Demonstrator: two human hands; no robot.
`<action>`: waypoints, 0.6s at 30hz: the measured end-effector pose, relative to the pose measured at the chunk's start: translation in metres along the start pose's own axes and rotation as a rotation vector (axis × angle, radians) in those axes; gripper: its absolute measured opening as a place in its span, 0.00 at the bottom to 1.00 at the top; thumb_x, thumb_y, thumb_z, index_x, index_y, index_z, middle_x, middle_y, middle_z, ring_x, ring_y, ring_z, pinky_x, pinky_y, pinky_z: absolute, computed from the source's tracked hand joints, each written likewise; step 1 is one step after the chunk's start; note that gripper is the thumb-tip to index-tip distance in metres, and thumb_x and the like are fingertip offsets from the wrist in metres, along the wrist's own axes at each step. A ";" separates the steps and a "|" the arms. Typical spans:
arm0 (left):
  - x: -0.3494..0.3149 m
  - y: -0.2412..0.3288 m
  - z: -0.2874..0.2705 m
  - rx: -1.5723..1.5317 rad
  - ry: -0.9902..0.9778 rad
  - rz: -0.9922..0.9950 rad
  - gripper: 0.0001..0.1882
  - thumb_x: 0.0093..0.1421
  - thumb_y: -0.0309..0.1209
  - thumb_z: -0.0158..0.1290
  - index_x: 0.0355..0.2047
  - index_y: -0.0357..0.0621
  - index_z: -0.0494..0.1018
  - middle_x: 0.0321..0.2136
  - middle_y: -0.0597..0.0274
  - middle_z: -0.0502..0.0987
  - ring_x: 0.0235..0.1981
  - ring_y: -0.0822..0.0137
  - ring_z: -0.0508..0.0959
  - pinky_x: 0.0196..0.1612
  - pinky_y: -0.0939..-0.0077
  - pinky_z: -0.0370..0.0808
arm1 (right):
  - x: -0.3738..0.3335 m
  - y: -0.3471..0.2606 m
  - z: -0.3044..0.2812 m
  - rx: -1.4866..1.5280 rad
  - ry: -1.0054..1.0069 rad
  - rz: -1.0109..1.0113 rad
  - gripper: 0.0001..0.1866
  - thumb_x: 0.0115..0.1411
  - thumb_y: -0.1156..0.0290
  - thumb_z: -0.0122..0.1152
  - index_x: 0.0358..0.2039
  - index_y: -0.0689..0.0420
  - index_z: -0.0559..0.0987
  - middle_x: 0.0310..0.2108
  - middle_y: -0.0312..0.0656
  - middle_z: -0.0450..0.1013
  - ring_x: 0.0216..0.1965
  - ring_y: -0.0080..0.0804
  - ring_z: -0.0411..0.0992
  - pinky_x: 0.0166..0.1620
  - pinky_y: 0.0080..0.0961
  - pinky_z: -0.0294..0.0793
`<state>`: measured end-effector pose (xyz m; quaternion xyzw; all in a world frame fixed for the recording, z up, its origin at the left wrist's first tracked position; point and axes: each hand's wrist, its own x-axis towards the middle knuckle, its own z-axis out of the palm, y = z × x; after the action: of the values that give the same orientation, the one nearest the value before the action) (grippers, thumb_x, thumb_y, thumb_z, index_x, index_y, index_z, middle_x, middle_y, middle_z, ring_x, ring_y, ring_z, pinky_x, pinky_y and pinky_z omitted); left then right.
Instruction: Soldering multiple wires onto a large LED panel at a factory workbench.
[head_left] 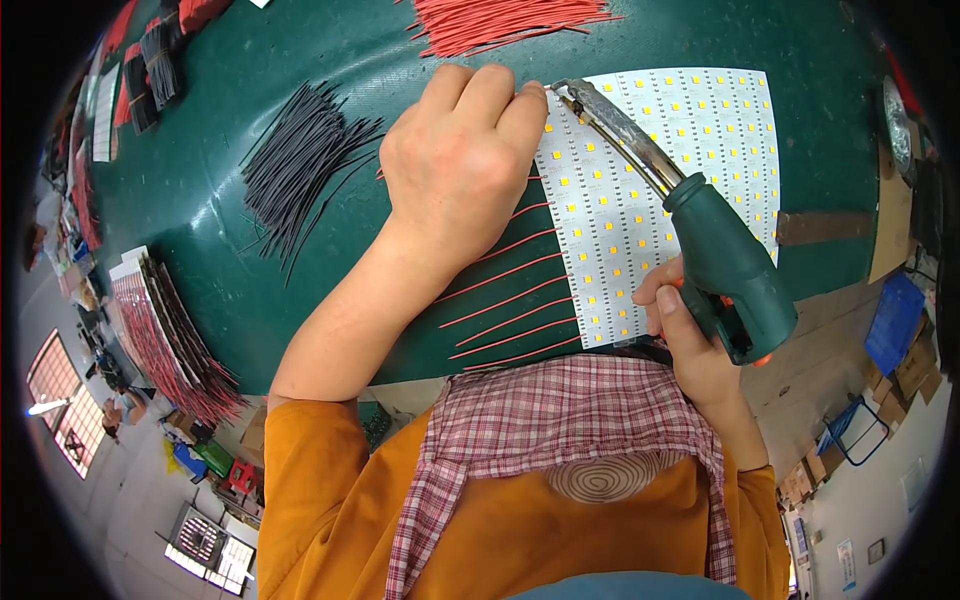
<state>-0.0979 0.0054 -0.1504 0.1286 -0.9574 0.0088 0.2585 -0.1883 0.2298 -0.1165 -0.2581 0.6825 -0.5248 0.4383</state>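
1. The left hand (462, 150) is above the panel's upper left corner, back of the hand upward, fingers curled in. Its fingertips are mostly hidden, so I cannot tell what, if anything, they pinch.
2. The right hand (695, 340) is closed around the handle of a green soldering iron (735, 260), near the panel's lower right part.
3. The iron slants up and leftward over the panel; its tip is at that same upper left corner, just beside the left hand's fingers.
4. The white panel (690, 130), dotted with rows of yellow squares, lies flat on the green worktop (330, 45).
5. Red wires (545, 235) reach leftward from the panel's left edge, roughly side by side.
6. A red bundle (505, 22) lies beyond the left hand; a black bundle (305, 155) lies to its left.
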 end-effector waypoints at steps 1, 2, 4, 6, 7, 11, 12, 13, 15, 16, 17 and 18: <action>0.000 0.000 0.000 -0.002 0.004 -0.001 0.10 0.39 0.28 0.53 0.26 0.46 0.75 0.23 0.68 0.68 0.26 0.68 0.71 0.19 0.79 0.69 | 0.000 0.000 0.000 0.000 0.000 0.001 0.08 0.58 0.76 0.53 0.39 0.63 0.73 0.29 0.38 0.73 0.28 0.19 0.68 0.33 0.20 0.69; 0.000 0.000 0.001 -0.005 0.009 -0.001 0.10 0.39 0.28 0.53 0.26 0.46 0.75 0.22 0.68 0.68 0.26 0.68 0.71 0.19 0.79 0.69 | 0.001 0.000 0.000 -0.021 -0.004 -0.015 0.10 0.58 0.75 0.51 0.40 0.63 0.70 0.28 0.40 0.72 0.24 0.18 0.65 0.28 0.18 0.67; 0.000 -0.001 0.001 -0.010 0.007 -0.001 0.10 0.39 0.28 0.53 0.26 0.46 0.75 0.22 0.68 0.68 0.26 0.68 0.71 0.19 0.79 0.69 | 0.001 -0.003 0.002 -0.043 -0.007 -0.031 0.11 0.58 0.75 0.49 0.41 0.63 0.67 0.26 0.43 0.72 0.19 0.18 0.63 0.24 0.16 0.64; 0.000 -0.001 0.000 -0.014 0.006 -0.004 0.10 0.39 0.27 0.53 0.26 0.46 0.75 0.22 0.68 0.68 0.26 0.68 0.71 0.19 0.79 0.68 | -0.001 -0.011 0.007 0.128 0.148 0.021 0.13 0.58 0.75 0.49 0.44 0.63 0.65 0.26 0.43 0.72 0.19 0.18 0.63 0.24 0.16 0.64; -0.001 0.000 -0.001 -0.013 0.000 -0.009 0.10 0.39 0.27 0.53 0.26 0.46 0.75 0.22 0.68 0.68 0.25 0.69 0.71 0.19 0.79 0.68 | -0.002 -0.011 0.006 0.124 0.149 0.043 0.14 0.58 0.75 0.49 0.45 0.63 0.65 0.26 0.43 0.72 0.19 0.18 0.63 0.24 0.16 0.64; -0.001 -0.001 -0.002 -0.010 0.004 -0.018 0.09 0.39 0.27 0.53 0.25 0.46 0.74 0.22 0.68 0.68 0.25 0.68 0.71 0.20 0.78 0.69 | -0.002 -0.009 0.007 0.116 0.103 0.030 0.15 0.58 0.75 0.50 0.45 0.63 0.65 0.26 0.44 0.72 0.19 0.18 0.63 0.24 0.16 0.65; -0.001 -0.002 -0.003 -0.003 0.007 -0.020 0.09 0.39 0.27 0.53 0.25 0.46 0.74 0.22 0.68 0.68 0.25 0.68 0.71 0.20 0.78 0.69 | -0.003 -0.008 0.008 0.125 0.107 0.035 0.15 0.58 0.74 0.50 0.45 0.63 0.65 0.26 0.44 0.72 0.19 0.18 0.63 0.24 0.16 0.65; 0.000 -0.003 -0.004 -0.030 -0.020 -0.024 0.09 0.40 0.26 0.52 0.26 0.46 0.74 0.22 0.67 0.68 0.25 0.68 0.71 0.21 0.77 0.70 | -0.003 -0.008 0.008 0.135 0.110 0.040 0.15 0.58 0.74 0.50 0.46 0.63 0.65 0.26 0.44 0.72 0.19 0.18 0.63 0.24 0.16 0.65; 0.002 -0.007 -0.010 -0.061 -0.093 -0.040 0.09 0.41 0.25 0.52 0.27 0.46 0.75 0.23 0.66 0.70 0.27 0.66 0.72 0.25 0.76 0.71 | -0.005 -0.007 0.005 0.130 0.108 0.041 0.15 0.58 0.74 0.50 0.46 0.64 0.65 0.27 0.43 0.72 0.19 0.18 0.63 0.24 0.16 0.65; 0.003 -0.014 -0.022 -0.060 -0.139 -0.056 0.09 0.43 0.25 0.51 0.27 0.46 0.75 0.24 0.66 0.71 0.28 0.66 0.73 0.27 0.75 0.72 | -0.006 -0.007 0.003 0.125 0.108 0.047 0.16 0.58 0.74 0.50 0.46 0.64 0.65 0.27 0.43 0.72 0.19 0.18 0.63 0.24 0.16 0.65; 0.003 -0.021 -0.039 -0.033 -0.159 -0.136 0.10 0.45 0.22 0.51 0.29 0.46 0.76 0.27 0.65 0.73 0.31 0.64 0.74 0.31 0.73 0.73 | -0.007 -0.005 0.001 0.130 0.110 0.048 0.16 0.58 0.74 0.50 0.46 0.64 0.65 0.27 0.43 0.72 0.19 0.18 0.63 0.24 0.16 0.65; -0.001 -0.039 -0.046 0.022 -0.096 -0.139 0.12 0.45 0.20 0.50 0.30 0.46 0.76 0.28 0.63 0.74 0.33 0.63 0.75 0.32 0.72 0.73 | -0.011 -0.003 -0.002 0.113 0.114 0.041 0.16 0.58 0.74 0.50 0.46 0.64 0.65 0.27 0.43 0.72 0.19 0.18 0.63 0.24 0.16 0.65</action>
<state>-0.0642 -0.0280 -0.1129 0.1978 -0.9572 -0.0048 0.2111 -0.1852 0.2384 -0.1097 -0.1888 0.6808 -0.5673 0.4232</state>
